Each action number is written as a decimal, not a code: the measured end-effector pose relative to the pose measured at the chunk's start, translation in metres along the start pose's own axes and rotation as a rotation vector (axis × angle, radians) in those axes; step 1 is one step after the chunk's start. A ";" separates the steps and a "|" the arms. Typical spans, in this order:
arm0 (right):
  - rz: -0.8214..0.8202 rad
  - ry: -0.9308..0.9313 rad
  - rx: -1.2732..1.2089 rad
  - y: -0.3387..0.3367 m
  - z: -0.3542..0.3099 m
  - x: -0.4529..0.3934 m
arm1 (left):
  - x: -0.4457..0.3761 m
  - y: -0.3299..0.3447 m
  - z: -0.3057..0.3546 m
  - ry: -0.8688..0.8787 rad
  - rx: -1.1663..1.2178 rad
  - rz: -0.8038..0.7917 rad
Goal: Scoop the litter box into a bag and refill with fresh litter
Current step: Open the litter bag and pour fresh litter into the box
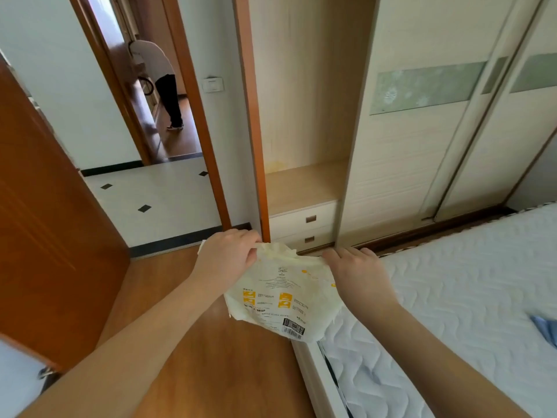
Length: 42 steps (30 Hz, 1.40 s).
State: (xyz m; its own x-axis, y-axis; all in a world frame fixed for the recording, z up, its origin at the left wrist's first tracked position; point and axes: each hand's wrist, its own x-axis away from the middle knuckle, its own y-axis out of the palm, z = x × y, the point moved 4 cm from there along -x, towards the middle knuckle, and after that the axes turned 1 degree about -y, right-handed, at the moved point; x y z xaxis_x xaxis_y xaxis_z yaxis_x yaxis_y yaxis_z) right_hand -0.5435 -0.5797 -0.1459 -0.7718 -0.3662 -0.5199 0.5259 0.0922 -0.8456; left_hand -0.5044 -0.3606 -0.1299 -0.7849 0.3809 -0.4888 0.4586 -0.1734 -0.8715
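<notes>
Both of our hands are up in front of us, holding a crumpled pale yellow bag (278, 294) between them; our left hand (224, 256) pinches the bag's upper left edge, fingers curled over the rumpled top; our right hand (358, 273) grips the upper right edge, its fingers folded over the rim so that their tips are hidden behind the paper. We see the bag's printed side, with orange squares, lines of small text and a barcode near the bottom right corner; its lower edge looks torn and ragged; it hangs in the air above the wooden floor (211, 357), just beside the corner of the mattress (452, 297). We cannot tell whether anything is inside it.

Around us, from the head camera: the white quilted mattress fills the lower right, with a bit of blue cloth (545, 330) lying near its right edge; ahead stands a pale wardrobe (407, 161) with sliding doors, one section open to a bare shelf and two small drawers (303, 229) below; to the left an orange-brown door (45, 221) stands open onto a white tiled hall (150, 200); farther off, through a second doorway, another person (159, 76) bends forward in a white top and dark trousers.
</notes>
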 end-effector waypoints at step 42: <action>-0.328 0.324 0.018 0.298 0.221 -0.353 | -0.456 0.318 -0.173 0.188 0.160 -0.263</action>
State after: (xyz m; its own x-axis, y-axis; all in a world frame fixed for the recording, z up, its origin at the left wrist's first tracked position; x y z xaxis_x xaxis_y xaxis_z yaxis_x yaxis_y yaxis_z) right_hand -0.0353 -0.6277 -0.1874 -0.9688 -0.0649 -0.2390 0.2393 0.0026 -0.9709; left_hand 0.0714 -0.4323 -0.1778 -0.7700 0.5893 -0.2447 0.1687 -0.1817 -0.9688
